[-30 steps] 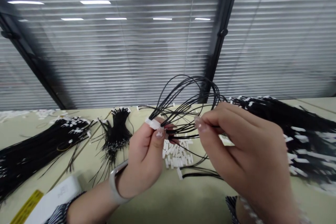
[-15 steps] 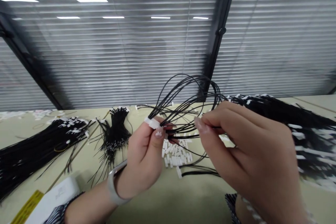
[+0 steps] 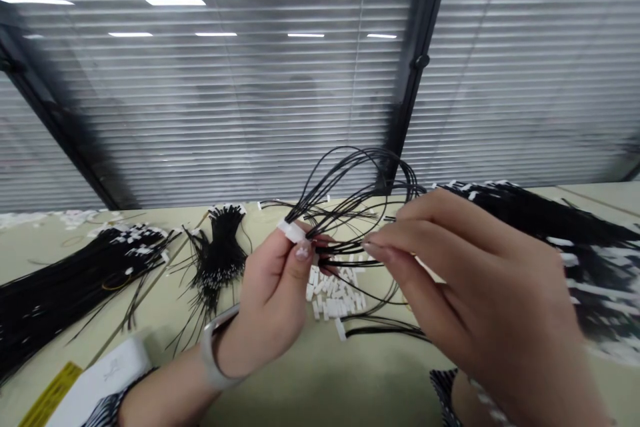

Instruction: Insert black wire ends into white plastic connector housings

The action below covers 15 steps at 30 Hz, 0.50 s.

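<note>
My left hand (image 3: 275, 293) is closed around a white plastic connector (image 3: 292, 231), thumb against its side. Several thin black wires (image 3: 357, 159) come out of the connector and curve up and over in a loop toward the right. My right hand (image 3: 480, 280) pinches black wires between thumb and forefinger, a short way right of the connector. How many wires it grips is hidden. Below both hands lies a pile of loose white connectors (image 3: 335, 297). Beside that pile another white connector with black wires (image 3: 341, 328) rests on the table.
Bundles of black wires lie at the left (image 3: 65, 267), centre-left (image 3: 223, 240) and right (image 3: 540, 213), many with white ends. A white box-like object (image 3: 105, 373) with a yellow label (image 3: 53, 395) sits at lower left. Window blinds (image 3: 250, 100) rise behind the table (image 3: 320, 367).
My right hand has slid a little left along the wires, so its fingertips are closer to the connector. The wire loop has dipped slightly, and my left hand has barely moved.
</note>
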{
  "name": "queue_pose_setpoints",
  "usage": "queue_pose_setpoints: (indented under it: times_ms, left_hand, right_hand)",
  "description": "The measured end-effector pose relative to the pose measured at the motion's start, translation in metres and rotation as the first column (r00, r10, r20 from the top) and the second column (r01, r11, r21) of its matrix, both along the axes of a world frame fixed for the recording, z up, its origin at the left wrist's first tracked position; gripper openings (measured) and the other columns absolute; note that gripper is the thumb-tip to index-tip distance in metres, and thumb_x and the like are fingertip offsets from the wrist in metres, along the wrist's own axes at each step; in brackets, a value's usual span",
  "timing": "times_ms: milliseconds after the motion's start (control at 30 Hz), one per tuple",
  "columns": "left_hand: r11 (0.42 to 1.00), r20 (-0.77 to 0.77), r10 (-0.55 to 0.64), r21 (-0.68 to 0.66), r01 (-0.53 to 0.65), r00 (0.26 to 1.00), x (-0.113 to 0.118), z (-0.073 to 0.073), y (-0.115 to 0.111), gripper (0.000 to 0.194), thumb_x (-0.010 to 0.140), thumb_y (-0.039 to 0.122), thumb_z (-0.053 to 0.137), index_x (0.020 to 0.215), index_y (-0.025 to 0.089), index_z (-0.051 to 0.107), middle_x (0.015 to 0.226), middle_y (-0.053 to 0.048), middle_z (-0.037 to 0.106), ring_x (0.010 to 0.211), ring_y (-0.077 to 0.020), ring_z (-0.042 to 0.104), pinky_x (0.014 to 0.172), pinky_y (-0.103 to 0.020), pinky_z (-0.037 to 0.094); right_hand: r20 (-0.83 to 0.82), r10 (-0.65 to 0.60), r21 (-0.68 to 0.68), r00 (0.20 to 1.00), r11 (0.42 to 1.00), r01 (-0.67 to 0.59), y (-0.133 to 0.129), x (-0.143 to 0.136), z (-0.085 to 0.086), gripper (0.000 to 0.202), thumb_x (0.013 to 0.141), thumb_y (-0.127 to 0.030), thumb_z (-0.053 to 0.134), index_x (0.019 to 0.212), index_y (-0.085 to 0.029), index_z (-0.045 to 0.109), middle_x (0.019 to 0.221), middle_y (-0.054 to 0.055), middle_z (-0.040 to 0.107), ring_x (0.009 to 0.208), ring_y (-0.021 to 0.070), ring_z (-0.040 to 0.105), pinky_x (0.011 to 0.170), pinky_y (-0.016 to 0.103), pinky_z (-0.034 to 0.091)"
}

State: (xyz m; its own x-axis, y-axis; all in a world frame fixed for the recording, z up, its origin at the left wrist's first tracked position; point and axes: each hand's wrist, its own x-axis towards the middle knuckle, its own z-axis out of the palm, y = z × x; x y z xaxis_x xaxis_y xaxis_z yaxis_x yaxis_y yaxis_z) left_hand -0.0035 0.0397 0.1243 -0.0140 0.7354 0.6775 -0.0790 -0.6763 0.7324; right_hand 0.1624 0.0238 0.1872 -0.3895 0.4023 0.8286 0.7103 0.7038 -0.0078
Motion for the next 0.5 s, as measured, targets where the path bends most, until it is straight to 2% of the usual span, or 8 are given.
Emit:
queue_pose_setpoints:
  times_ms: [133,267,400,500]
  left_hand:
    - [0.999,-0.147,-0.004,-0.036,-0.001,0.989,-0.001,0.002,-0.001,0.018,0.090,0.024,0.042,0.089,0.018,0.059,0.074,-0.002,0.059,0.067,-0.0122,0.055,0.061,-0.024,0.046]
    - [0.966,0.033,-0.160,-0.200,0.164,0.987,-0.001,0.005,0.002,0.017,0.089,0.028,0.046,0.089,0.021,0.061,0.079,-0.001,0.059,0.066,-0.0111,0.056,0.057,-0.022,0.050]
    - [0.881,0.113,-0.290,-0.357,0.311,0.950,-0.006,0.010,0.006,0.017,0.087,0.029,0.049,0.084,0.019,0.062,0.074,0.001,0.058,0.061,-0.0082,0.057,0.056,-0.018,0.051]
    - [0.772,0.115,-0.428,-0.470,0.429,0.897,-0.011,0.015,0.008,0.019,0.087,0.031,0.050,0.084,0.017,0.062,0.067,0.002,0.057,0.053,-0.0070,0.057,0.052,-0.017,0.050]
  right_hand:
    - [0.047,0.002,-0.023,0.999,1.000,-0.001,0.003,-0.003,-0.002,0.014,0.083,-0.015,0.051,0.076,-0.016,0.064,0.073,0.002,0.056,0.065,0.0103,0.051,0.057,0.024,0.039]
    - [-0.010,-0.031,0.013,0.999,0.999,0.031,0.002,0.000,0.000,0.013,0.082,-0.013,0.052,0.073,-0.014,0.062,0.071,0.001,0.056,0.063,0.0080,0.050,0.055,0.023,0.038]
    - [0.011,-0.015,0.020,1.000,1.000,0.015,0.000,0.004,0.000,0.011,0.080,-0.009,0.053,0.079,-0.015,0.062,0.077,0.001,0.057,0.066,0.0086,0.051,0.058,0.023,0.039]
    - [0.061,-0.005,0.029,0.998,1.000,0.004,0.002,0.003,-0.003,0.014,0.080,-0.007,0.051,0.083,-0.016,0.062,0.082,0.002,0.058,0.071,0.0103,0.052,0.061,0.024,0.039]
